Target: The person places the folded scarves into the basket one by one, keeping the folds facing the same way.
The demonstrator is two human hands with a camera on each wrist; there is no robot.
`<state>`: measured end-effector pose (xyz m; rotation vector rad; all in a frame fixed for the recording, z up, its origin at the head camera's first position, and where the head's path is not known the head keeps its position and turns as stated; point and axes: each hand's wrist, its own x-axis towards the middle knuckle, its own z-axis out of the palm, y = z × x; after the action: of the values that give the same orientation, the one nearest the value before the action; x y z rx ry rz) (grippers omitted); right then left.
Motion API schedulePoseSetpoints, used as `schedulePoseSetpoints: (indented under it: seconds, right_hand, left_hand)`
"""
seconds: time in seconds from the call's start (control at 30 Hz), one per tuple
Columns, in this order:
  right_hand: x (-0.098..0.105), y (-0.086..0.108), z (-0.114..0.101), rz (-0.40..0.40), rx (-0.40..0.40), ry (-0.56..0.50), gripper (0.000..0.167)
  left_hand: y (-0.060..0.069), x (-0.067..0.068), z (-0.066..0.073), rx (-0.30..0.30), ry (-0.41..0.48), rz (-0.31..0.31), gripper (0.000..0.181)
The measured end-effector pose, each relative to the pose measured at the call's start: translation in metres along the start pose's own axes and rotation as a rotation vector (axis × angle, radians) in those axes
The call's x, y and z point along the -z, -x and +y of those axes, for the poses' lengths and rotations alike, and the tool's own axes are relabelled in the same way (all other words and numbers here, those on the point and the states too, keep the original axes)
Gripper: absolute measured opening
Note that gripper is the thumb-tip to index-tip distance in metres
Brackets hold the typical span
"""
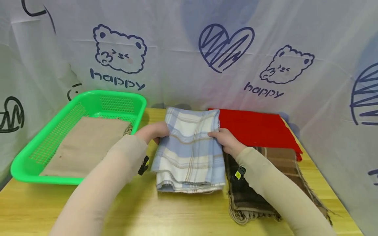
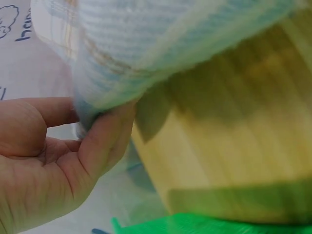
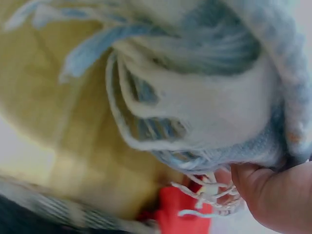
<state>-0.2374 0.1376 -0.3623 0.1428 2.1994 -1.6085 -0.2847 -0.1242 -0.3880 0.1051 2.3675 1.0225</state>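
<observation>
Between both hands is a folded plaid scarf [image 1: 192, 150] in light blue and white with thin tan lines and a fringe. The left hand [image 1: 153, 131] pinches its left edge, thumb on one side and fingers on the other; the left wrist view shows this hand [image 2: 68, 151] with the cloth lifted off the wood. On the opposite edge the right hand [image 1: 226, 139] grips the scarf with the thumb on top. Loose fringe [image 3: 146, 107] hangs beside the right thumb in the right wrist view. The fingers beneath the cloth are hidden.
At the left a green plastic basket [image 1: 22, 168] holds a folded beige cloth [image 1: 85, 144]. To the right lie a folded red cloth [image 1: 254, 127] and, nearer, a brown striped fringed scarf [image 1: 283, 160]. The wooden table [image 1: 165, 216] ends at a printed white curtain [image 1: 177, 62].
</observation>
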Motion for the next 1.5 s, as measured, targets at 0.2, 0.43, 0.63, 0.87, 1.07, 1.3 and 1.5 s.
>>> schedulePoseSetpoints:
  seconds: [0.2, 0.43, 0.63, 0.87, 1.07, 1.3, 1.5]
  right_hand:
    - [0.001, 0.004, -0.024, 0.019, 0.033, -0.021, 0.051]
    - [-0.007, 0.004, -0.052, 0.04, 0.062, -0.082, 0.049]
    - [-0.02, 0.001, -0.075, 0.05, 0.091, -0.129, 0.046]
    - [-0.042, -0.002, -0.103, 0.034, 0.1, -0.2, 0.045]
    - [-0.068, -0.006, -0.129, -0.003, 0.126, -0.26, 0.044]
    - [-0.103, -0.003, -0.158, -0.064, 0.219, -0.304, 0.048]
    - [-0.14, -0.001, -0.168, -0.105, 0.336, -0.229, 0.053]
  left_hand:
    - [0.077, 0.018, 0.057, -0.024, -0.051, 0.054, 0.029]
    - [0.092, 0.044, 0.062, -0.024, -0.085, 0.183, 0.041]
    - [0.104, 0.071, 0.06, -0.013, -0.058, 0.153, 0.034]
    - [0.122, 0.099, 0.054, -0.014, -0.063, 0.178, 0.037]
    - [0.137, 0.126, 0.042, 0.01, -0.07, 0.23, 0.05]
    - [0.157, 0.156, 0.024, -0.027, -0.133, 0.319, 0.052]
    - [0.176, 0.185, 0.002, -0.06, -0.197, 0.284, 0.051]
